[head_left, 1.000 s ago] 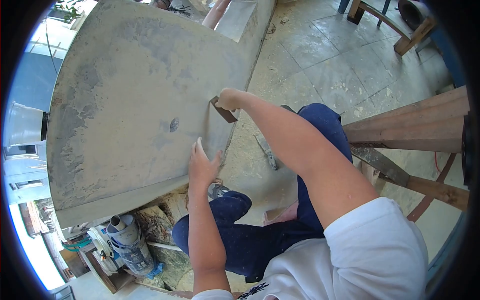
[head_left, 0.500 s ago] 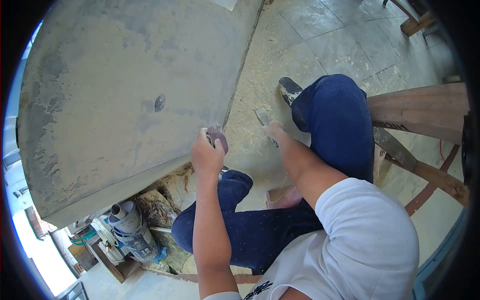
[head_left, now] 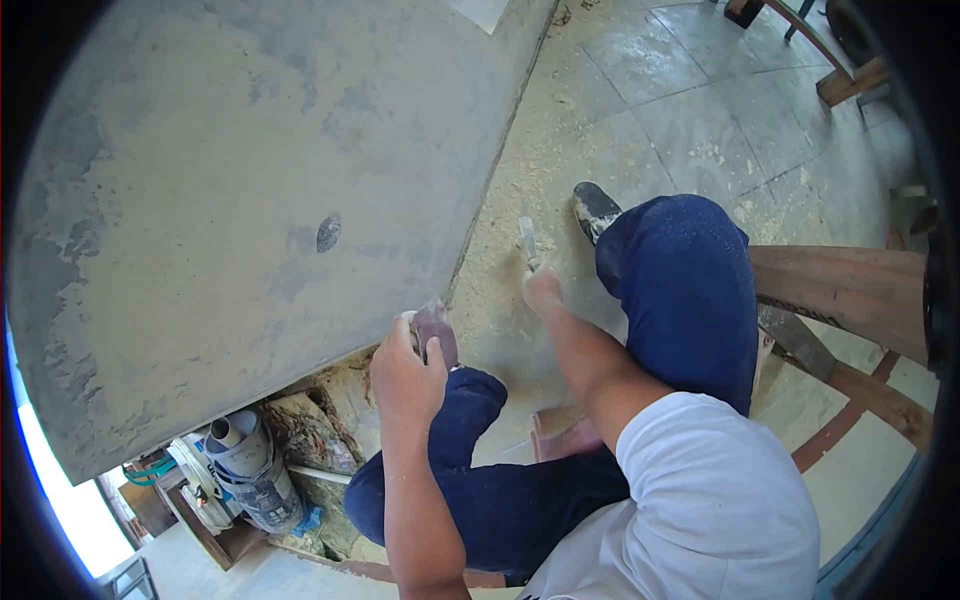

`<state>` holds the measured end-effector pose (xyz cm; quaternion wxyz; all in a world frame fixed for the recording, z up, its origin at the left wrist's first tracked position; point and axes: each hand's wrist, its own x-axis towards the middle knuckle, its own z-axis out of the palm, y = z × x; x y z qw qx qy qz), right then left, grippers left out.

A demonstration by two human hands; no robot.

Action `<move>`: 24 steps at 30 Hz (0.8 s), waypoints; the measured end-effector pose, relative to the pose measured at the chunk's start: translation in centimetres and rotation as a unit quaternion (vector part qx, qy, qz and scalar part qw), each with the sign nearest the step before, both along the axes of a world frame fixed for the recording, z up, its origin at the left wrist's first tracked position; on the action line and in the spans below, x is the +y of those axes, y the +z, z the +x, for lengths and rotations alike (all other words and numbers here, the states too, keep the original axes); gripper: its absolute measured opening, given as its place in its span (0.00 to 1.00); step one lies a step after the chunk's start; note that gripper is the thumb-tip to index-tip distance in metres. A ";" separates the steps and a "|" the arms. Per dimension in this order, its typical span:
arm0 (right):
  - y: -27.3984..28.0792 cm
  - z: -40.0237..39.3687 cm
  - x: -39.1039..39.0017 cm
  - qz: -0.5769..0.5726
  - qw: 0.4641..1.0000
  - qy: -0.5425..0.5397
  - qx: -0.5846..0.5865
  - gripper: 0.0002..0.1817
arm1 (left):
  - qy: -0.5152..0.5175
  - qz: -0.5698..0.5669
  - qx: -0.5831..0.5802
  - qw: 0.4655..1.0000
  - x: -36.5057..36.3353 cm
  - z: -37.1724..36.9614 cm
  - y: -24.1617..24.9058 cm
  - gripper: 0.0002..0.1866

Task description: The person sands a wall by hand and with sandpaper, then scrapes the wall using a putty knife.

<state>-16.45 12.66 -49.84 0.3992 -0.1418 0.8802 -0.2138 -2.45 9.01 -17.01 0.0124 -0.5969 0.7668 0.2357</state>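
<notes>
Near the lower right corner of a large grey slab (head_left: 230, 180), my left hand (head_left: 408, 372) holds a reddish-brown piece of sandpaper (head_left: 436, 332), its fingers bent round it. My right hand (head_left: 542, 288) grips a scraper (head_left: 528, 238) by the handle, above the dusty floor (head_left: 500, 255), with the flat blade pointing away from me. The two hands are apart. A dark oval spot (head_left: 329, 232) marks the slab's surface.
Dirty buckets (head_left: 258, 475) stand below the slab's lower edge, beside rough stone (head_left: 310, 430). A thick wooden beam (head_left: 845, 290) lies right of my bent knee. A pink object (head_left: 565, 434) rests between my legs.
The view has shifted, so the slab and floor sit lower in the frame. My right hand has turned the scraper, whose blade now points more directly away. My left hand keeps its hold.
</notes>
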 end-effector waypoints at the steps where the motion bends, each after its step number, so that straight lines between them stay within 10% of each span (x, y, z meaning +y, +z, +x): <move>1: 1.3 0.1 -1.5 -0.038 0.998 -0.039 -0.018 0.18 | 0.001 -0.007 0.008 1.000 -0.1 -0.1 0.9 0.18; 8: 16.9 -2.8 -10.6 -0.455 0.883 -0.094 -0.068 0.29 | -0.053 0.058 -0.003 0.997 1.0 0.0 5.3 0.20; 12: 29.4 -4.4 -10.8 -0.524 0.839 -0.024 -0.144 0.25 | -0.084 0.037 0.055 0.994 0.8 0.0 4.3 0.20; 24: 39.4 -7.8 -12.5 -0.454 0.882 0.006 -0.131 0.24 | -0.075 0.036 0.082 0.993 -0.8 0.1 5.9 0.21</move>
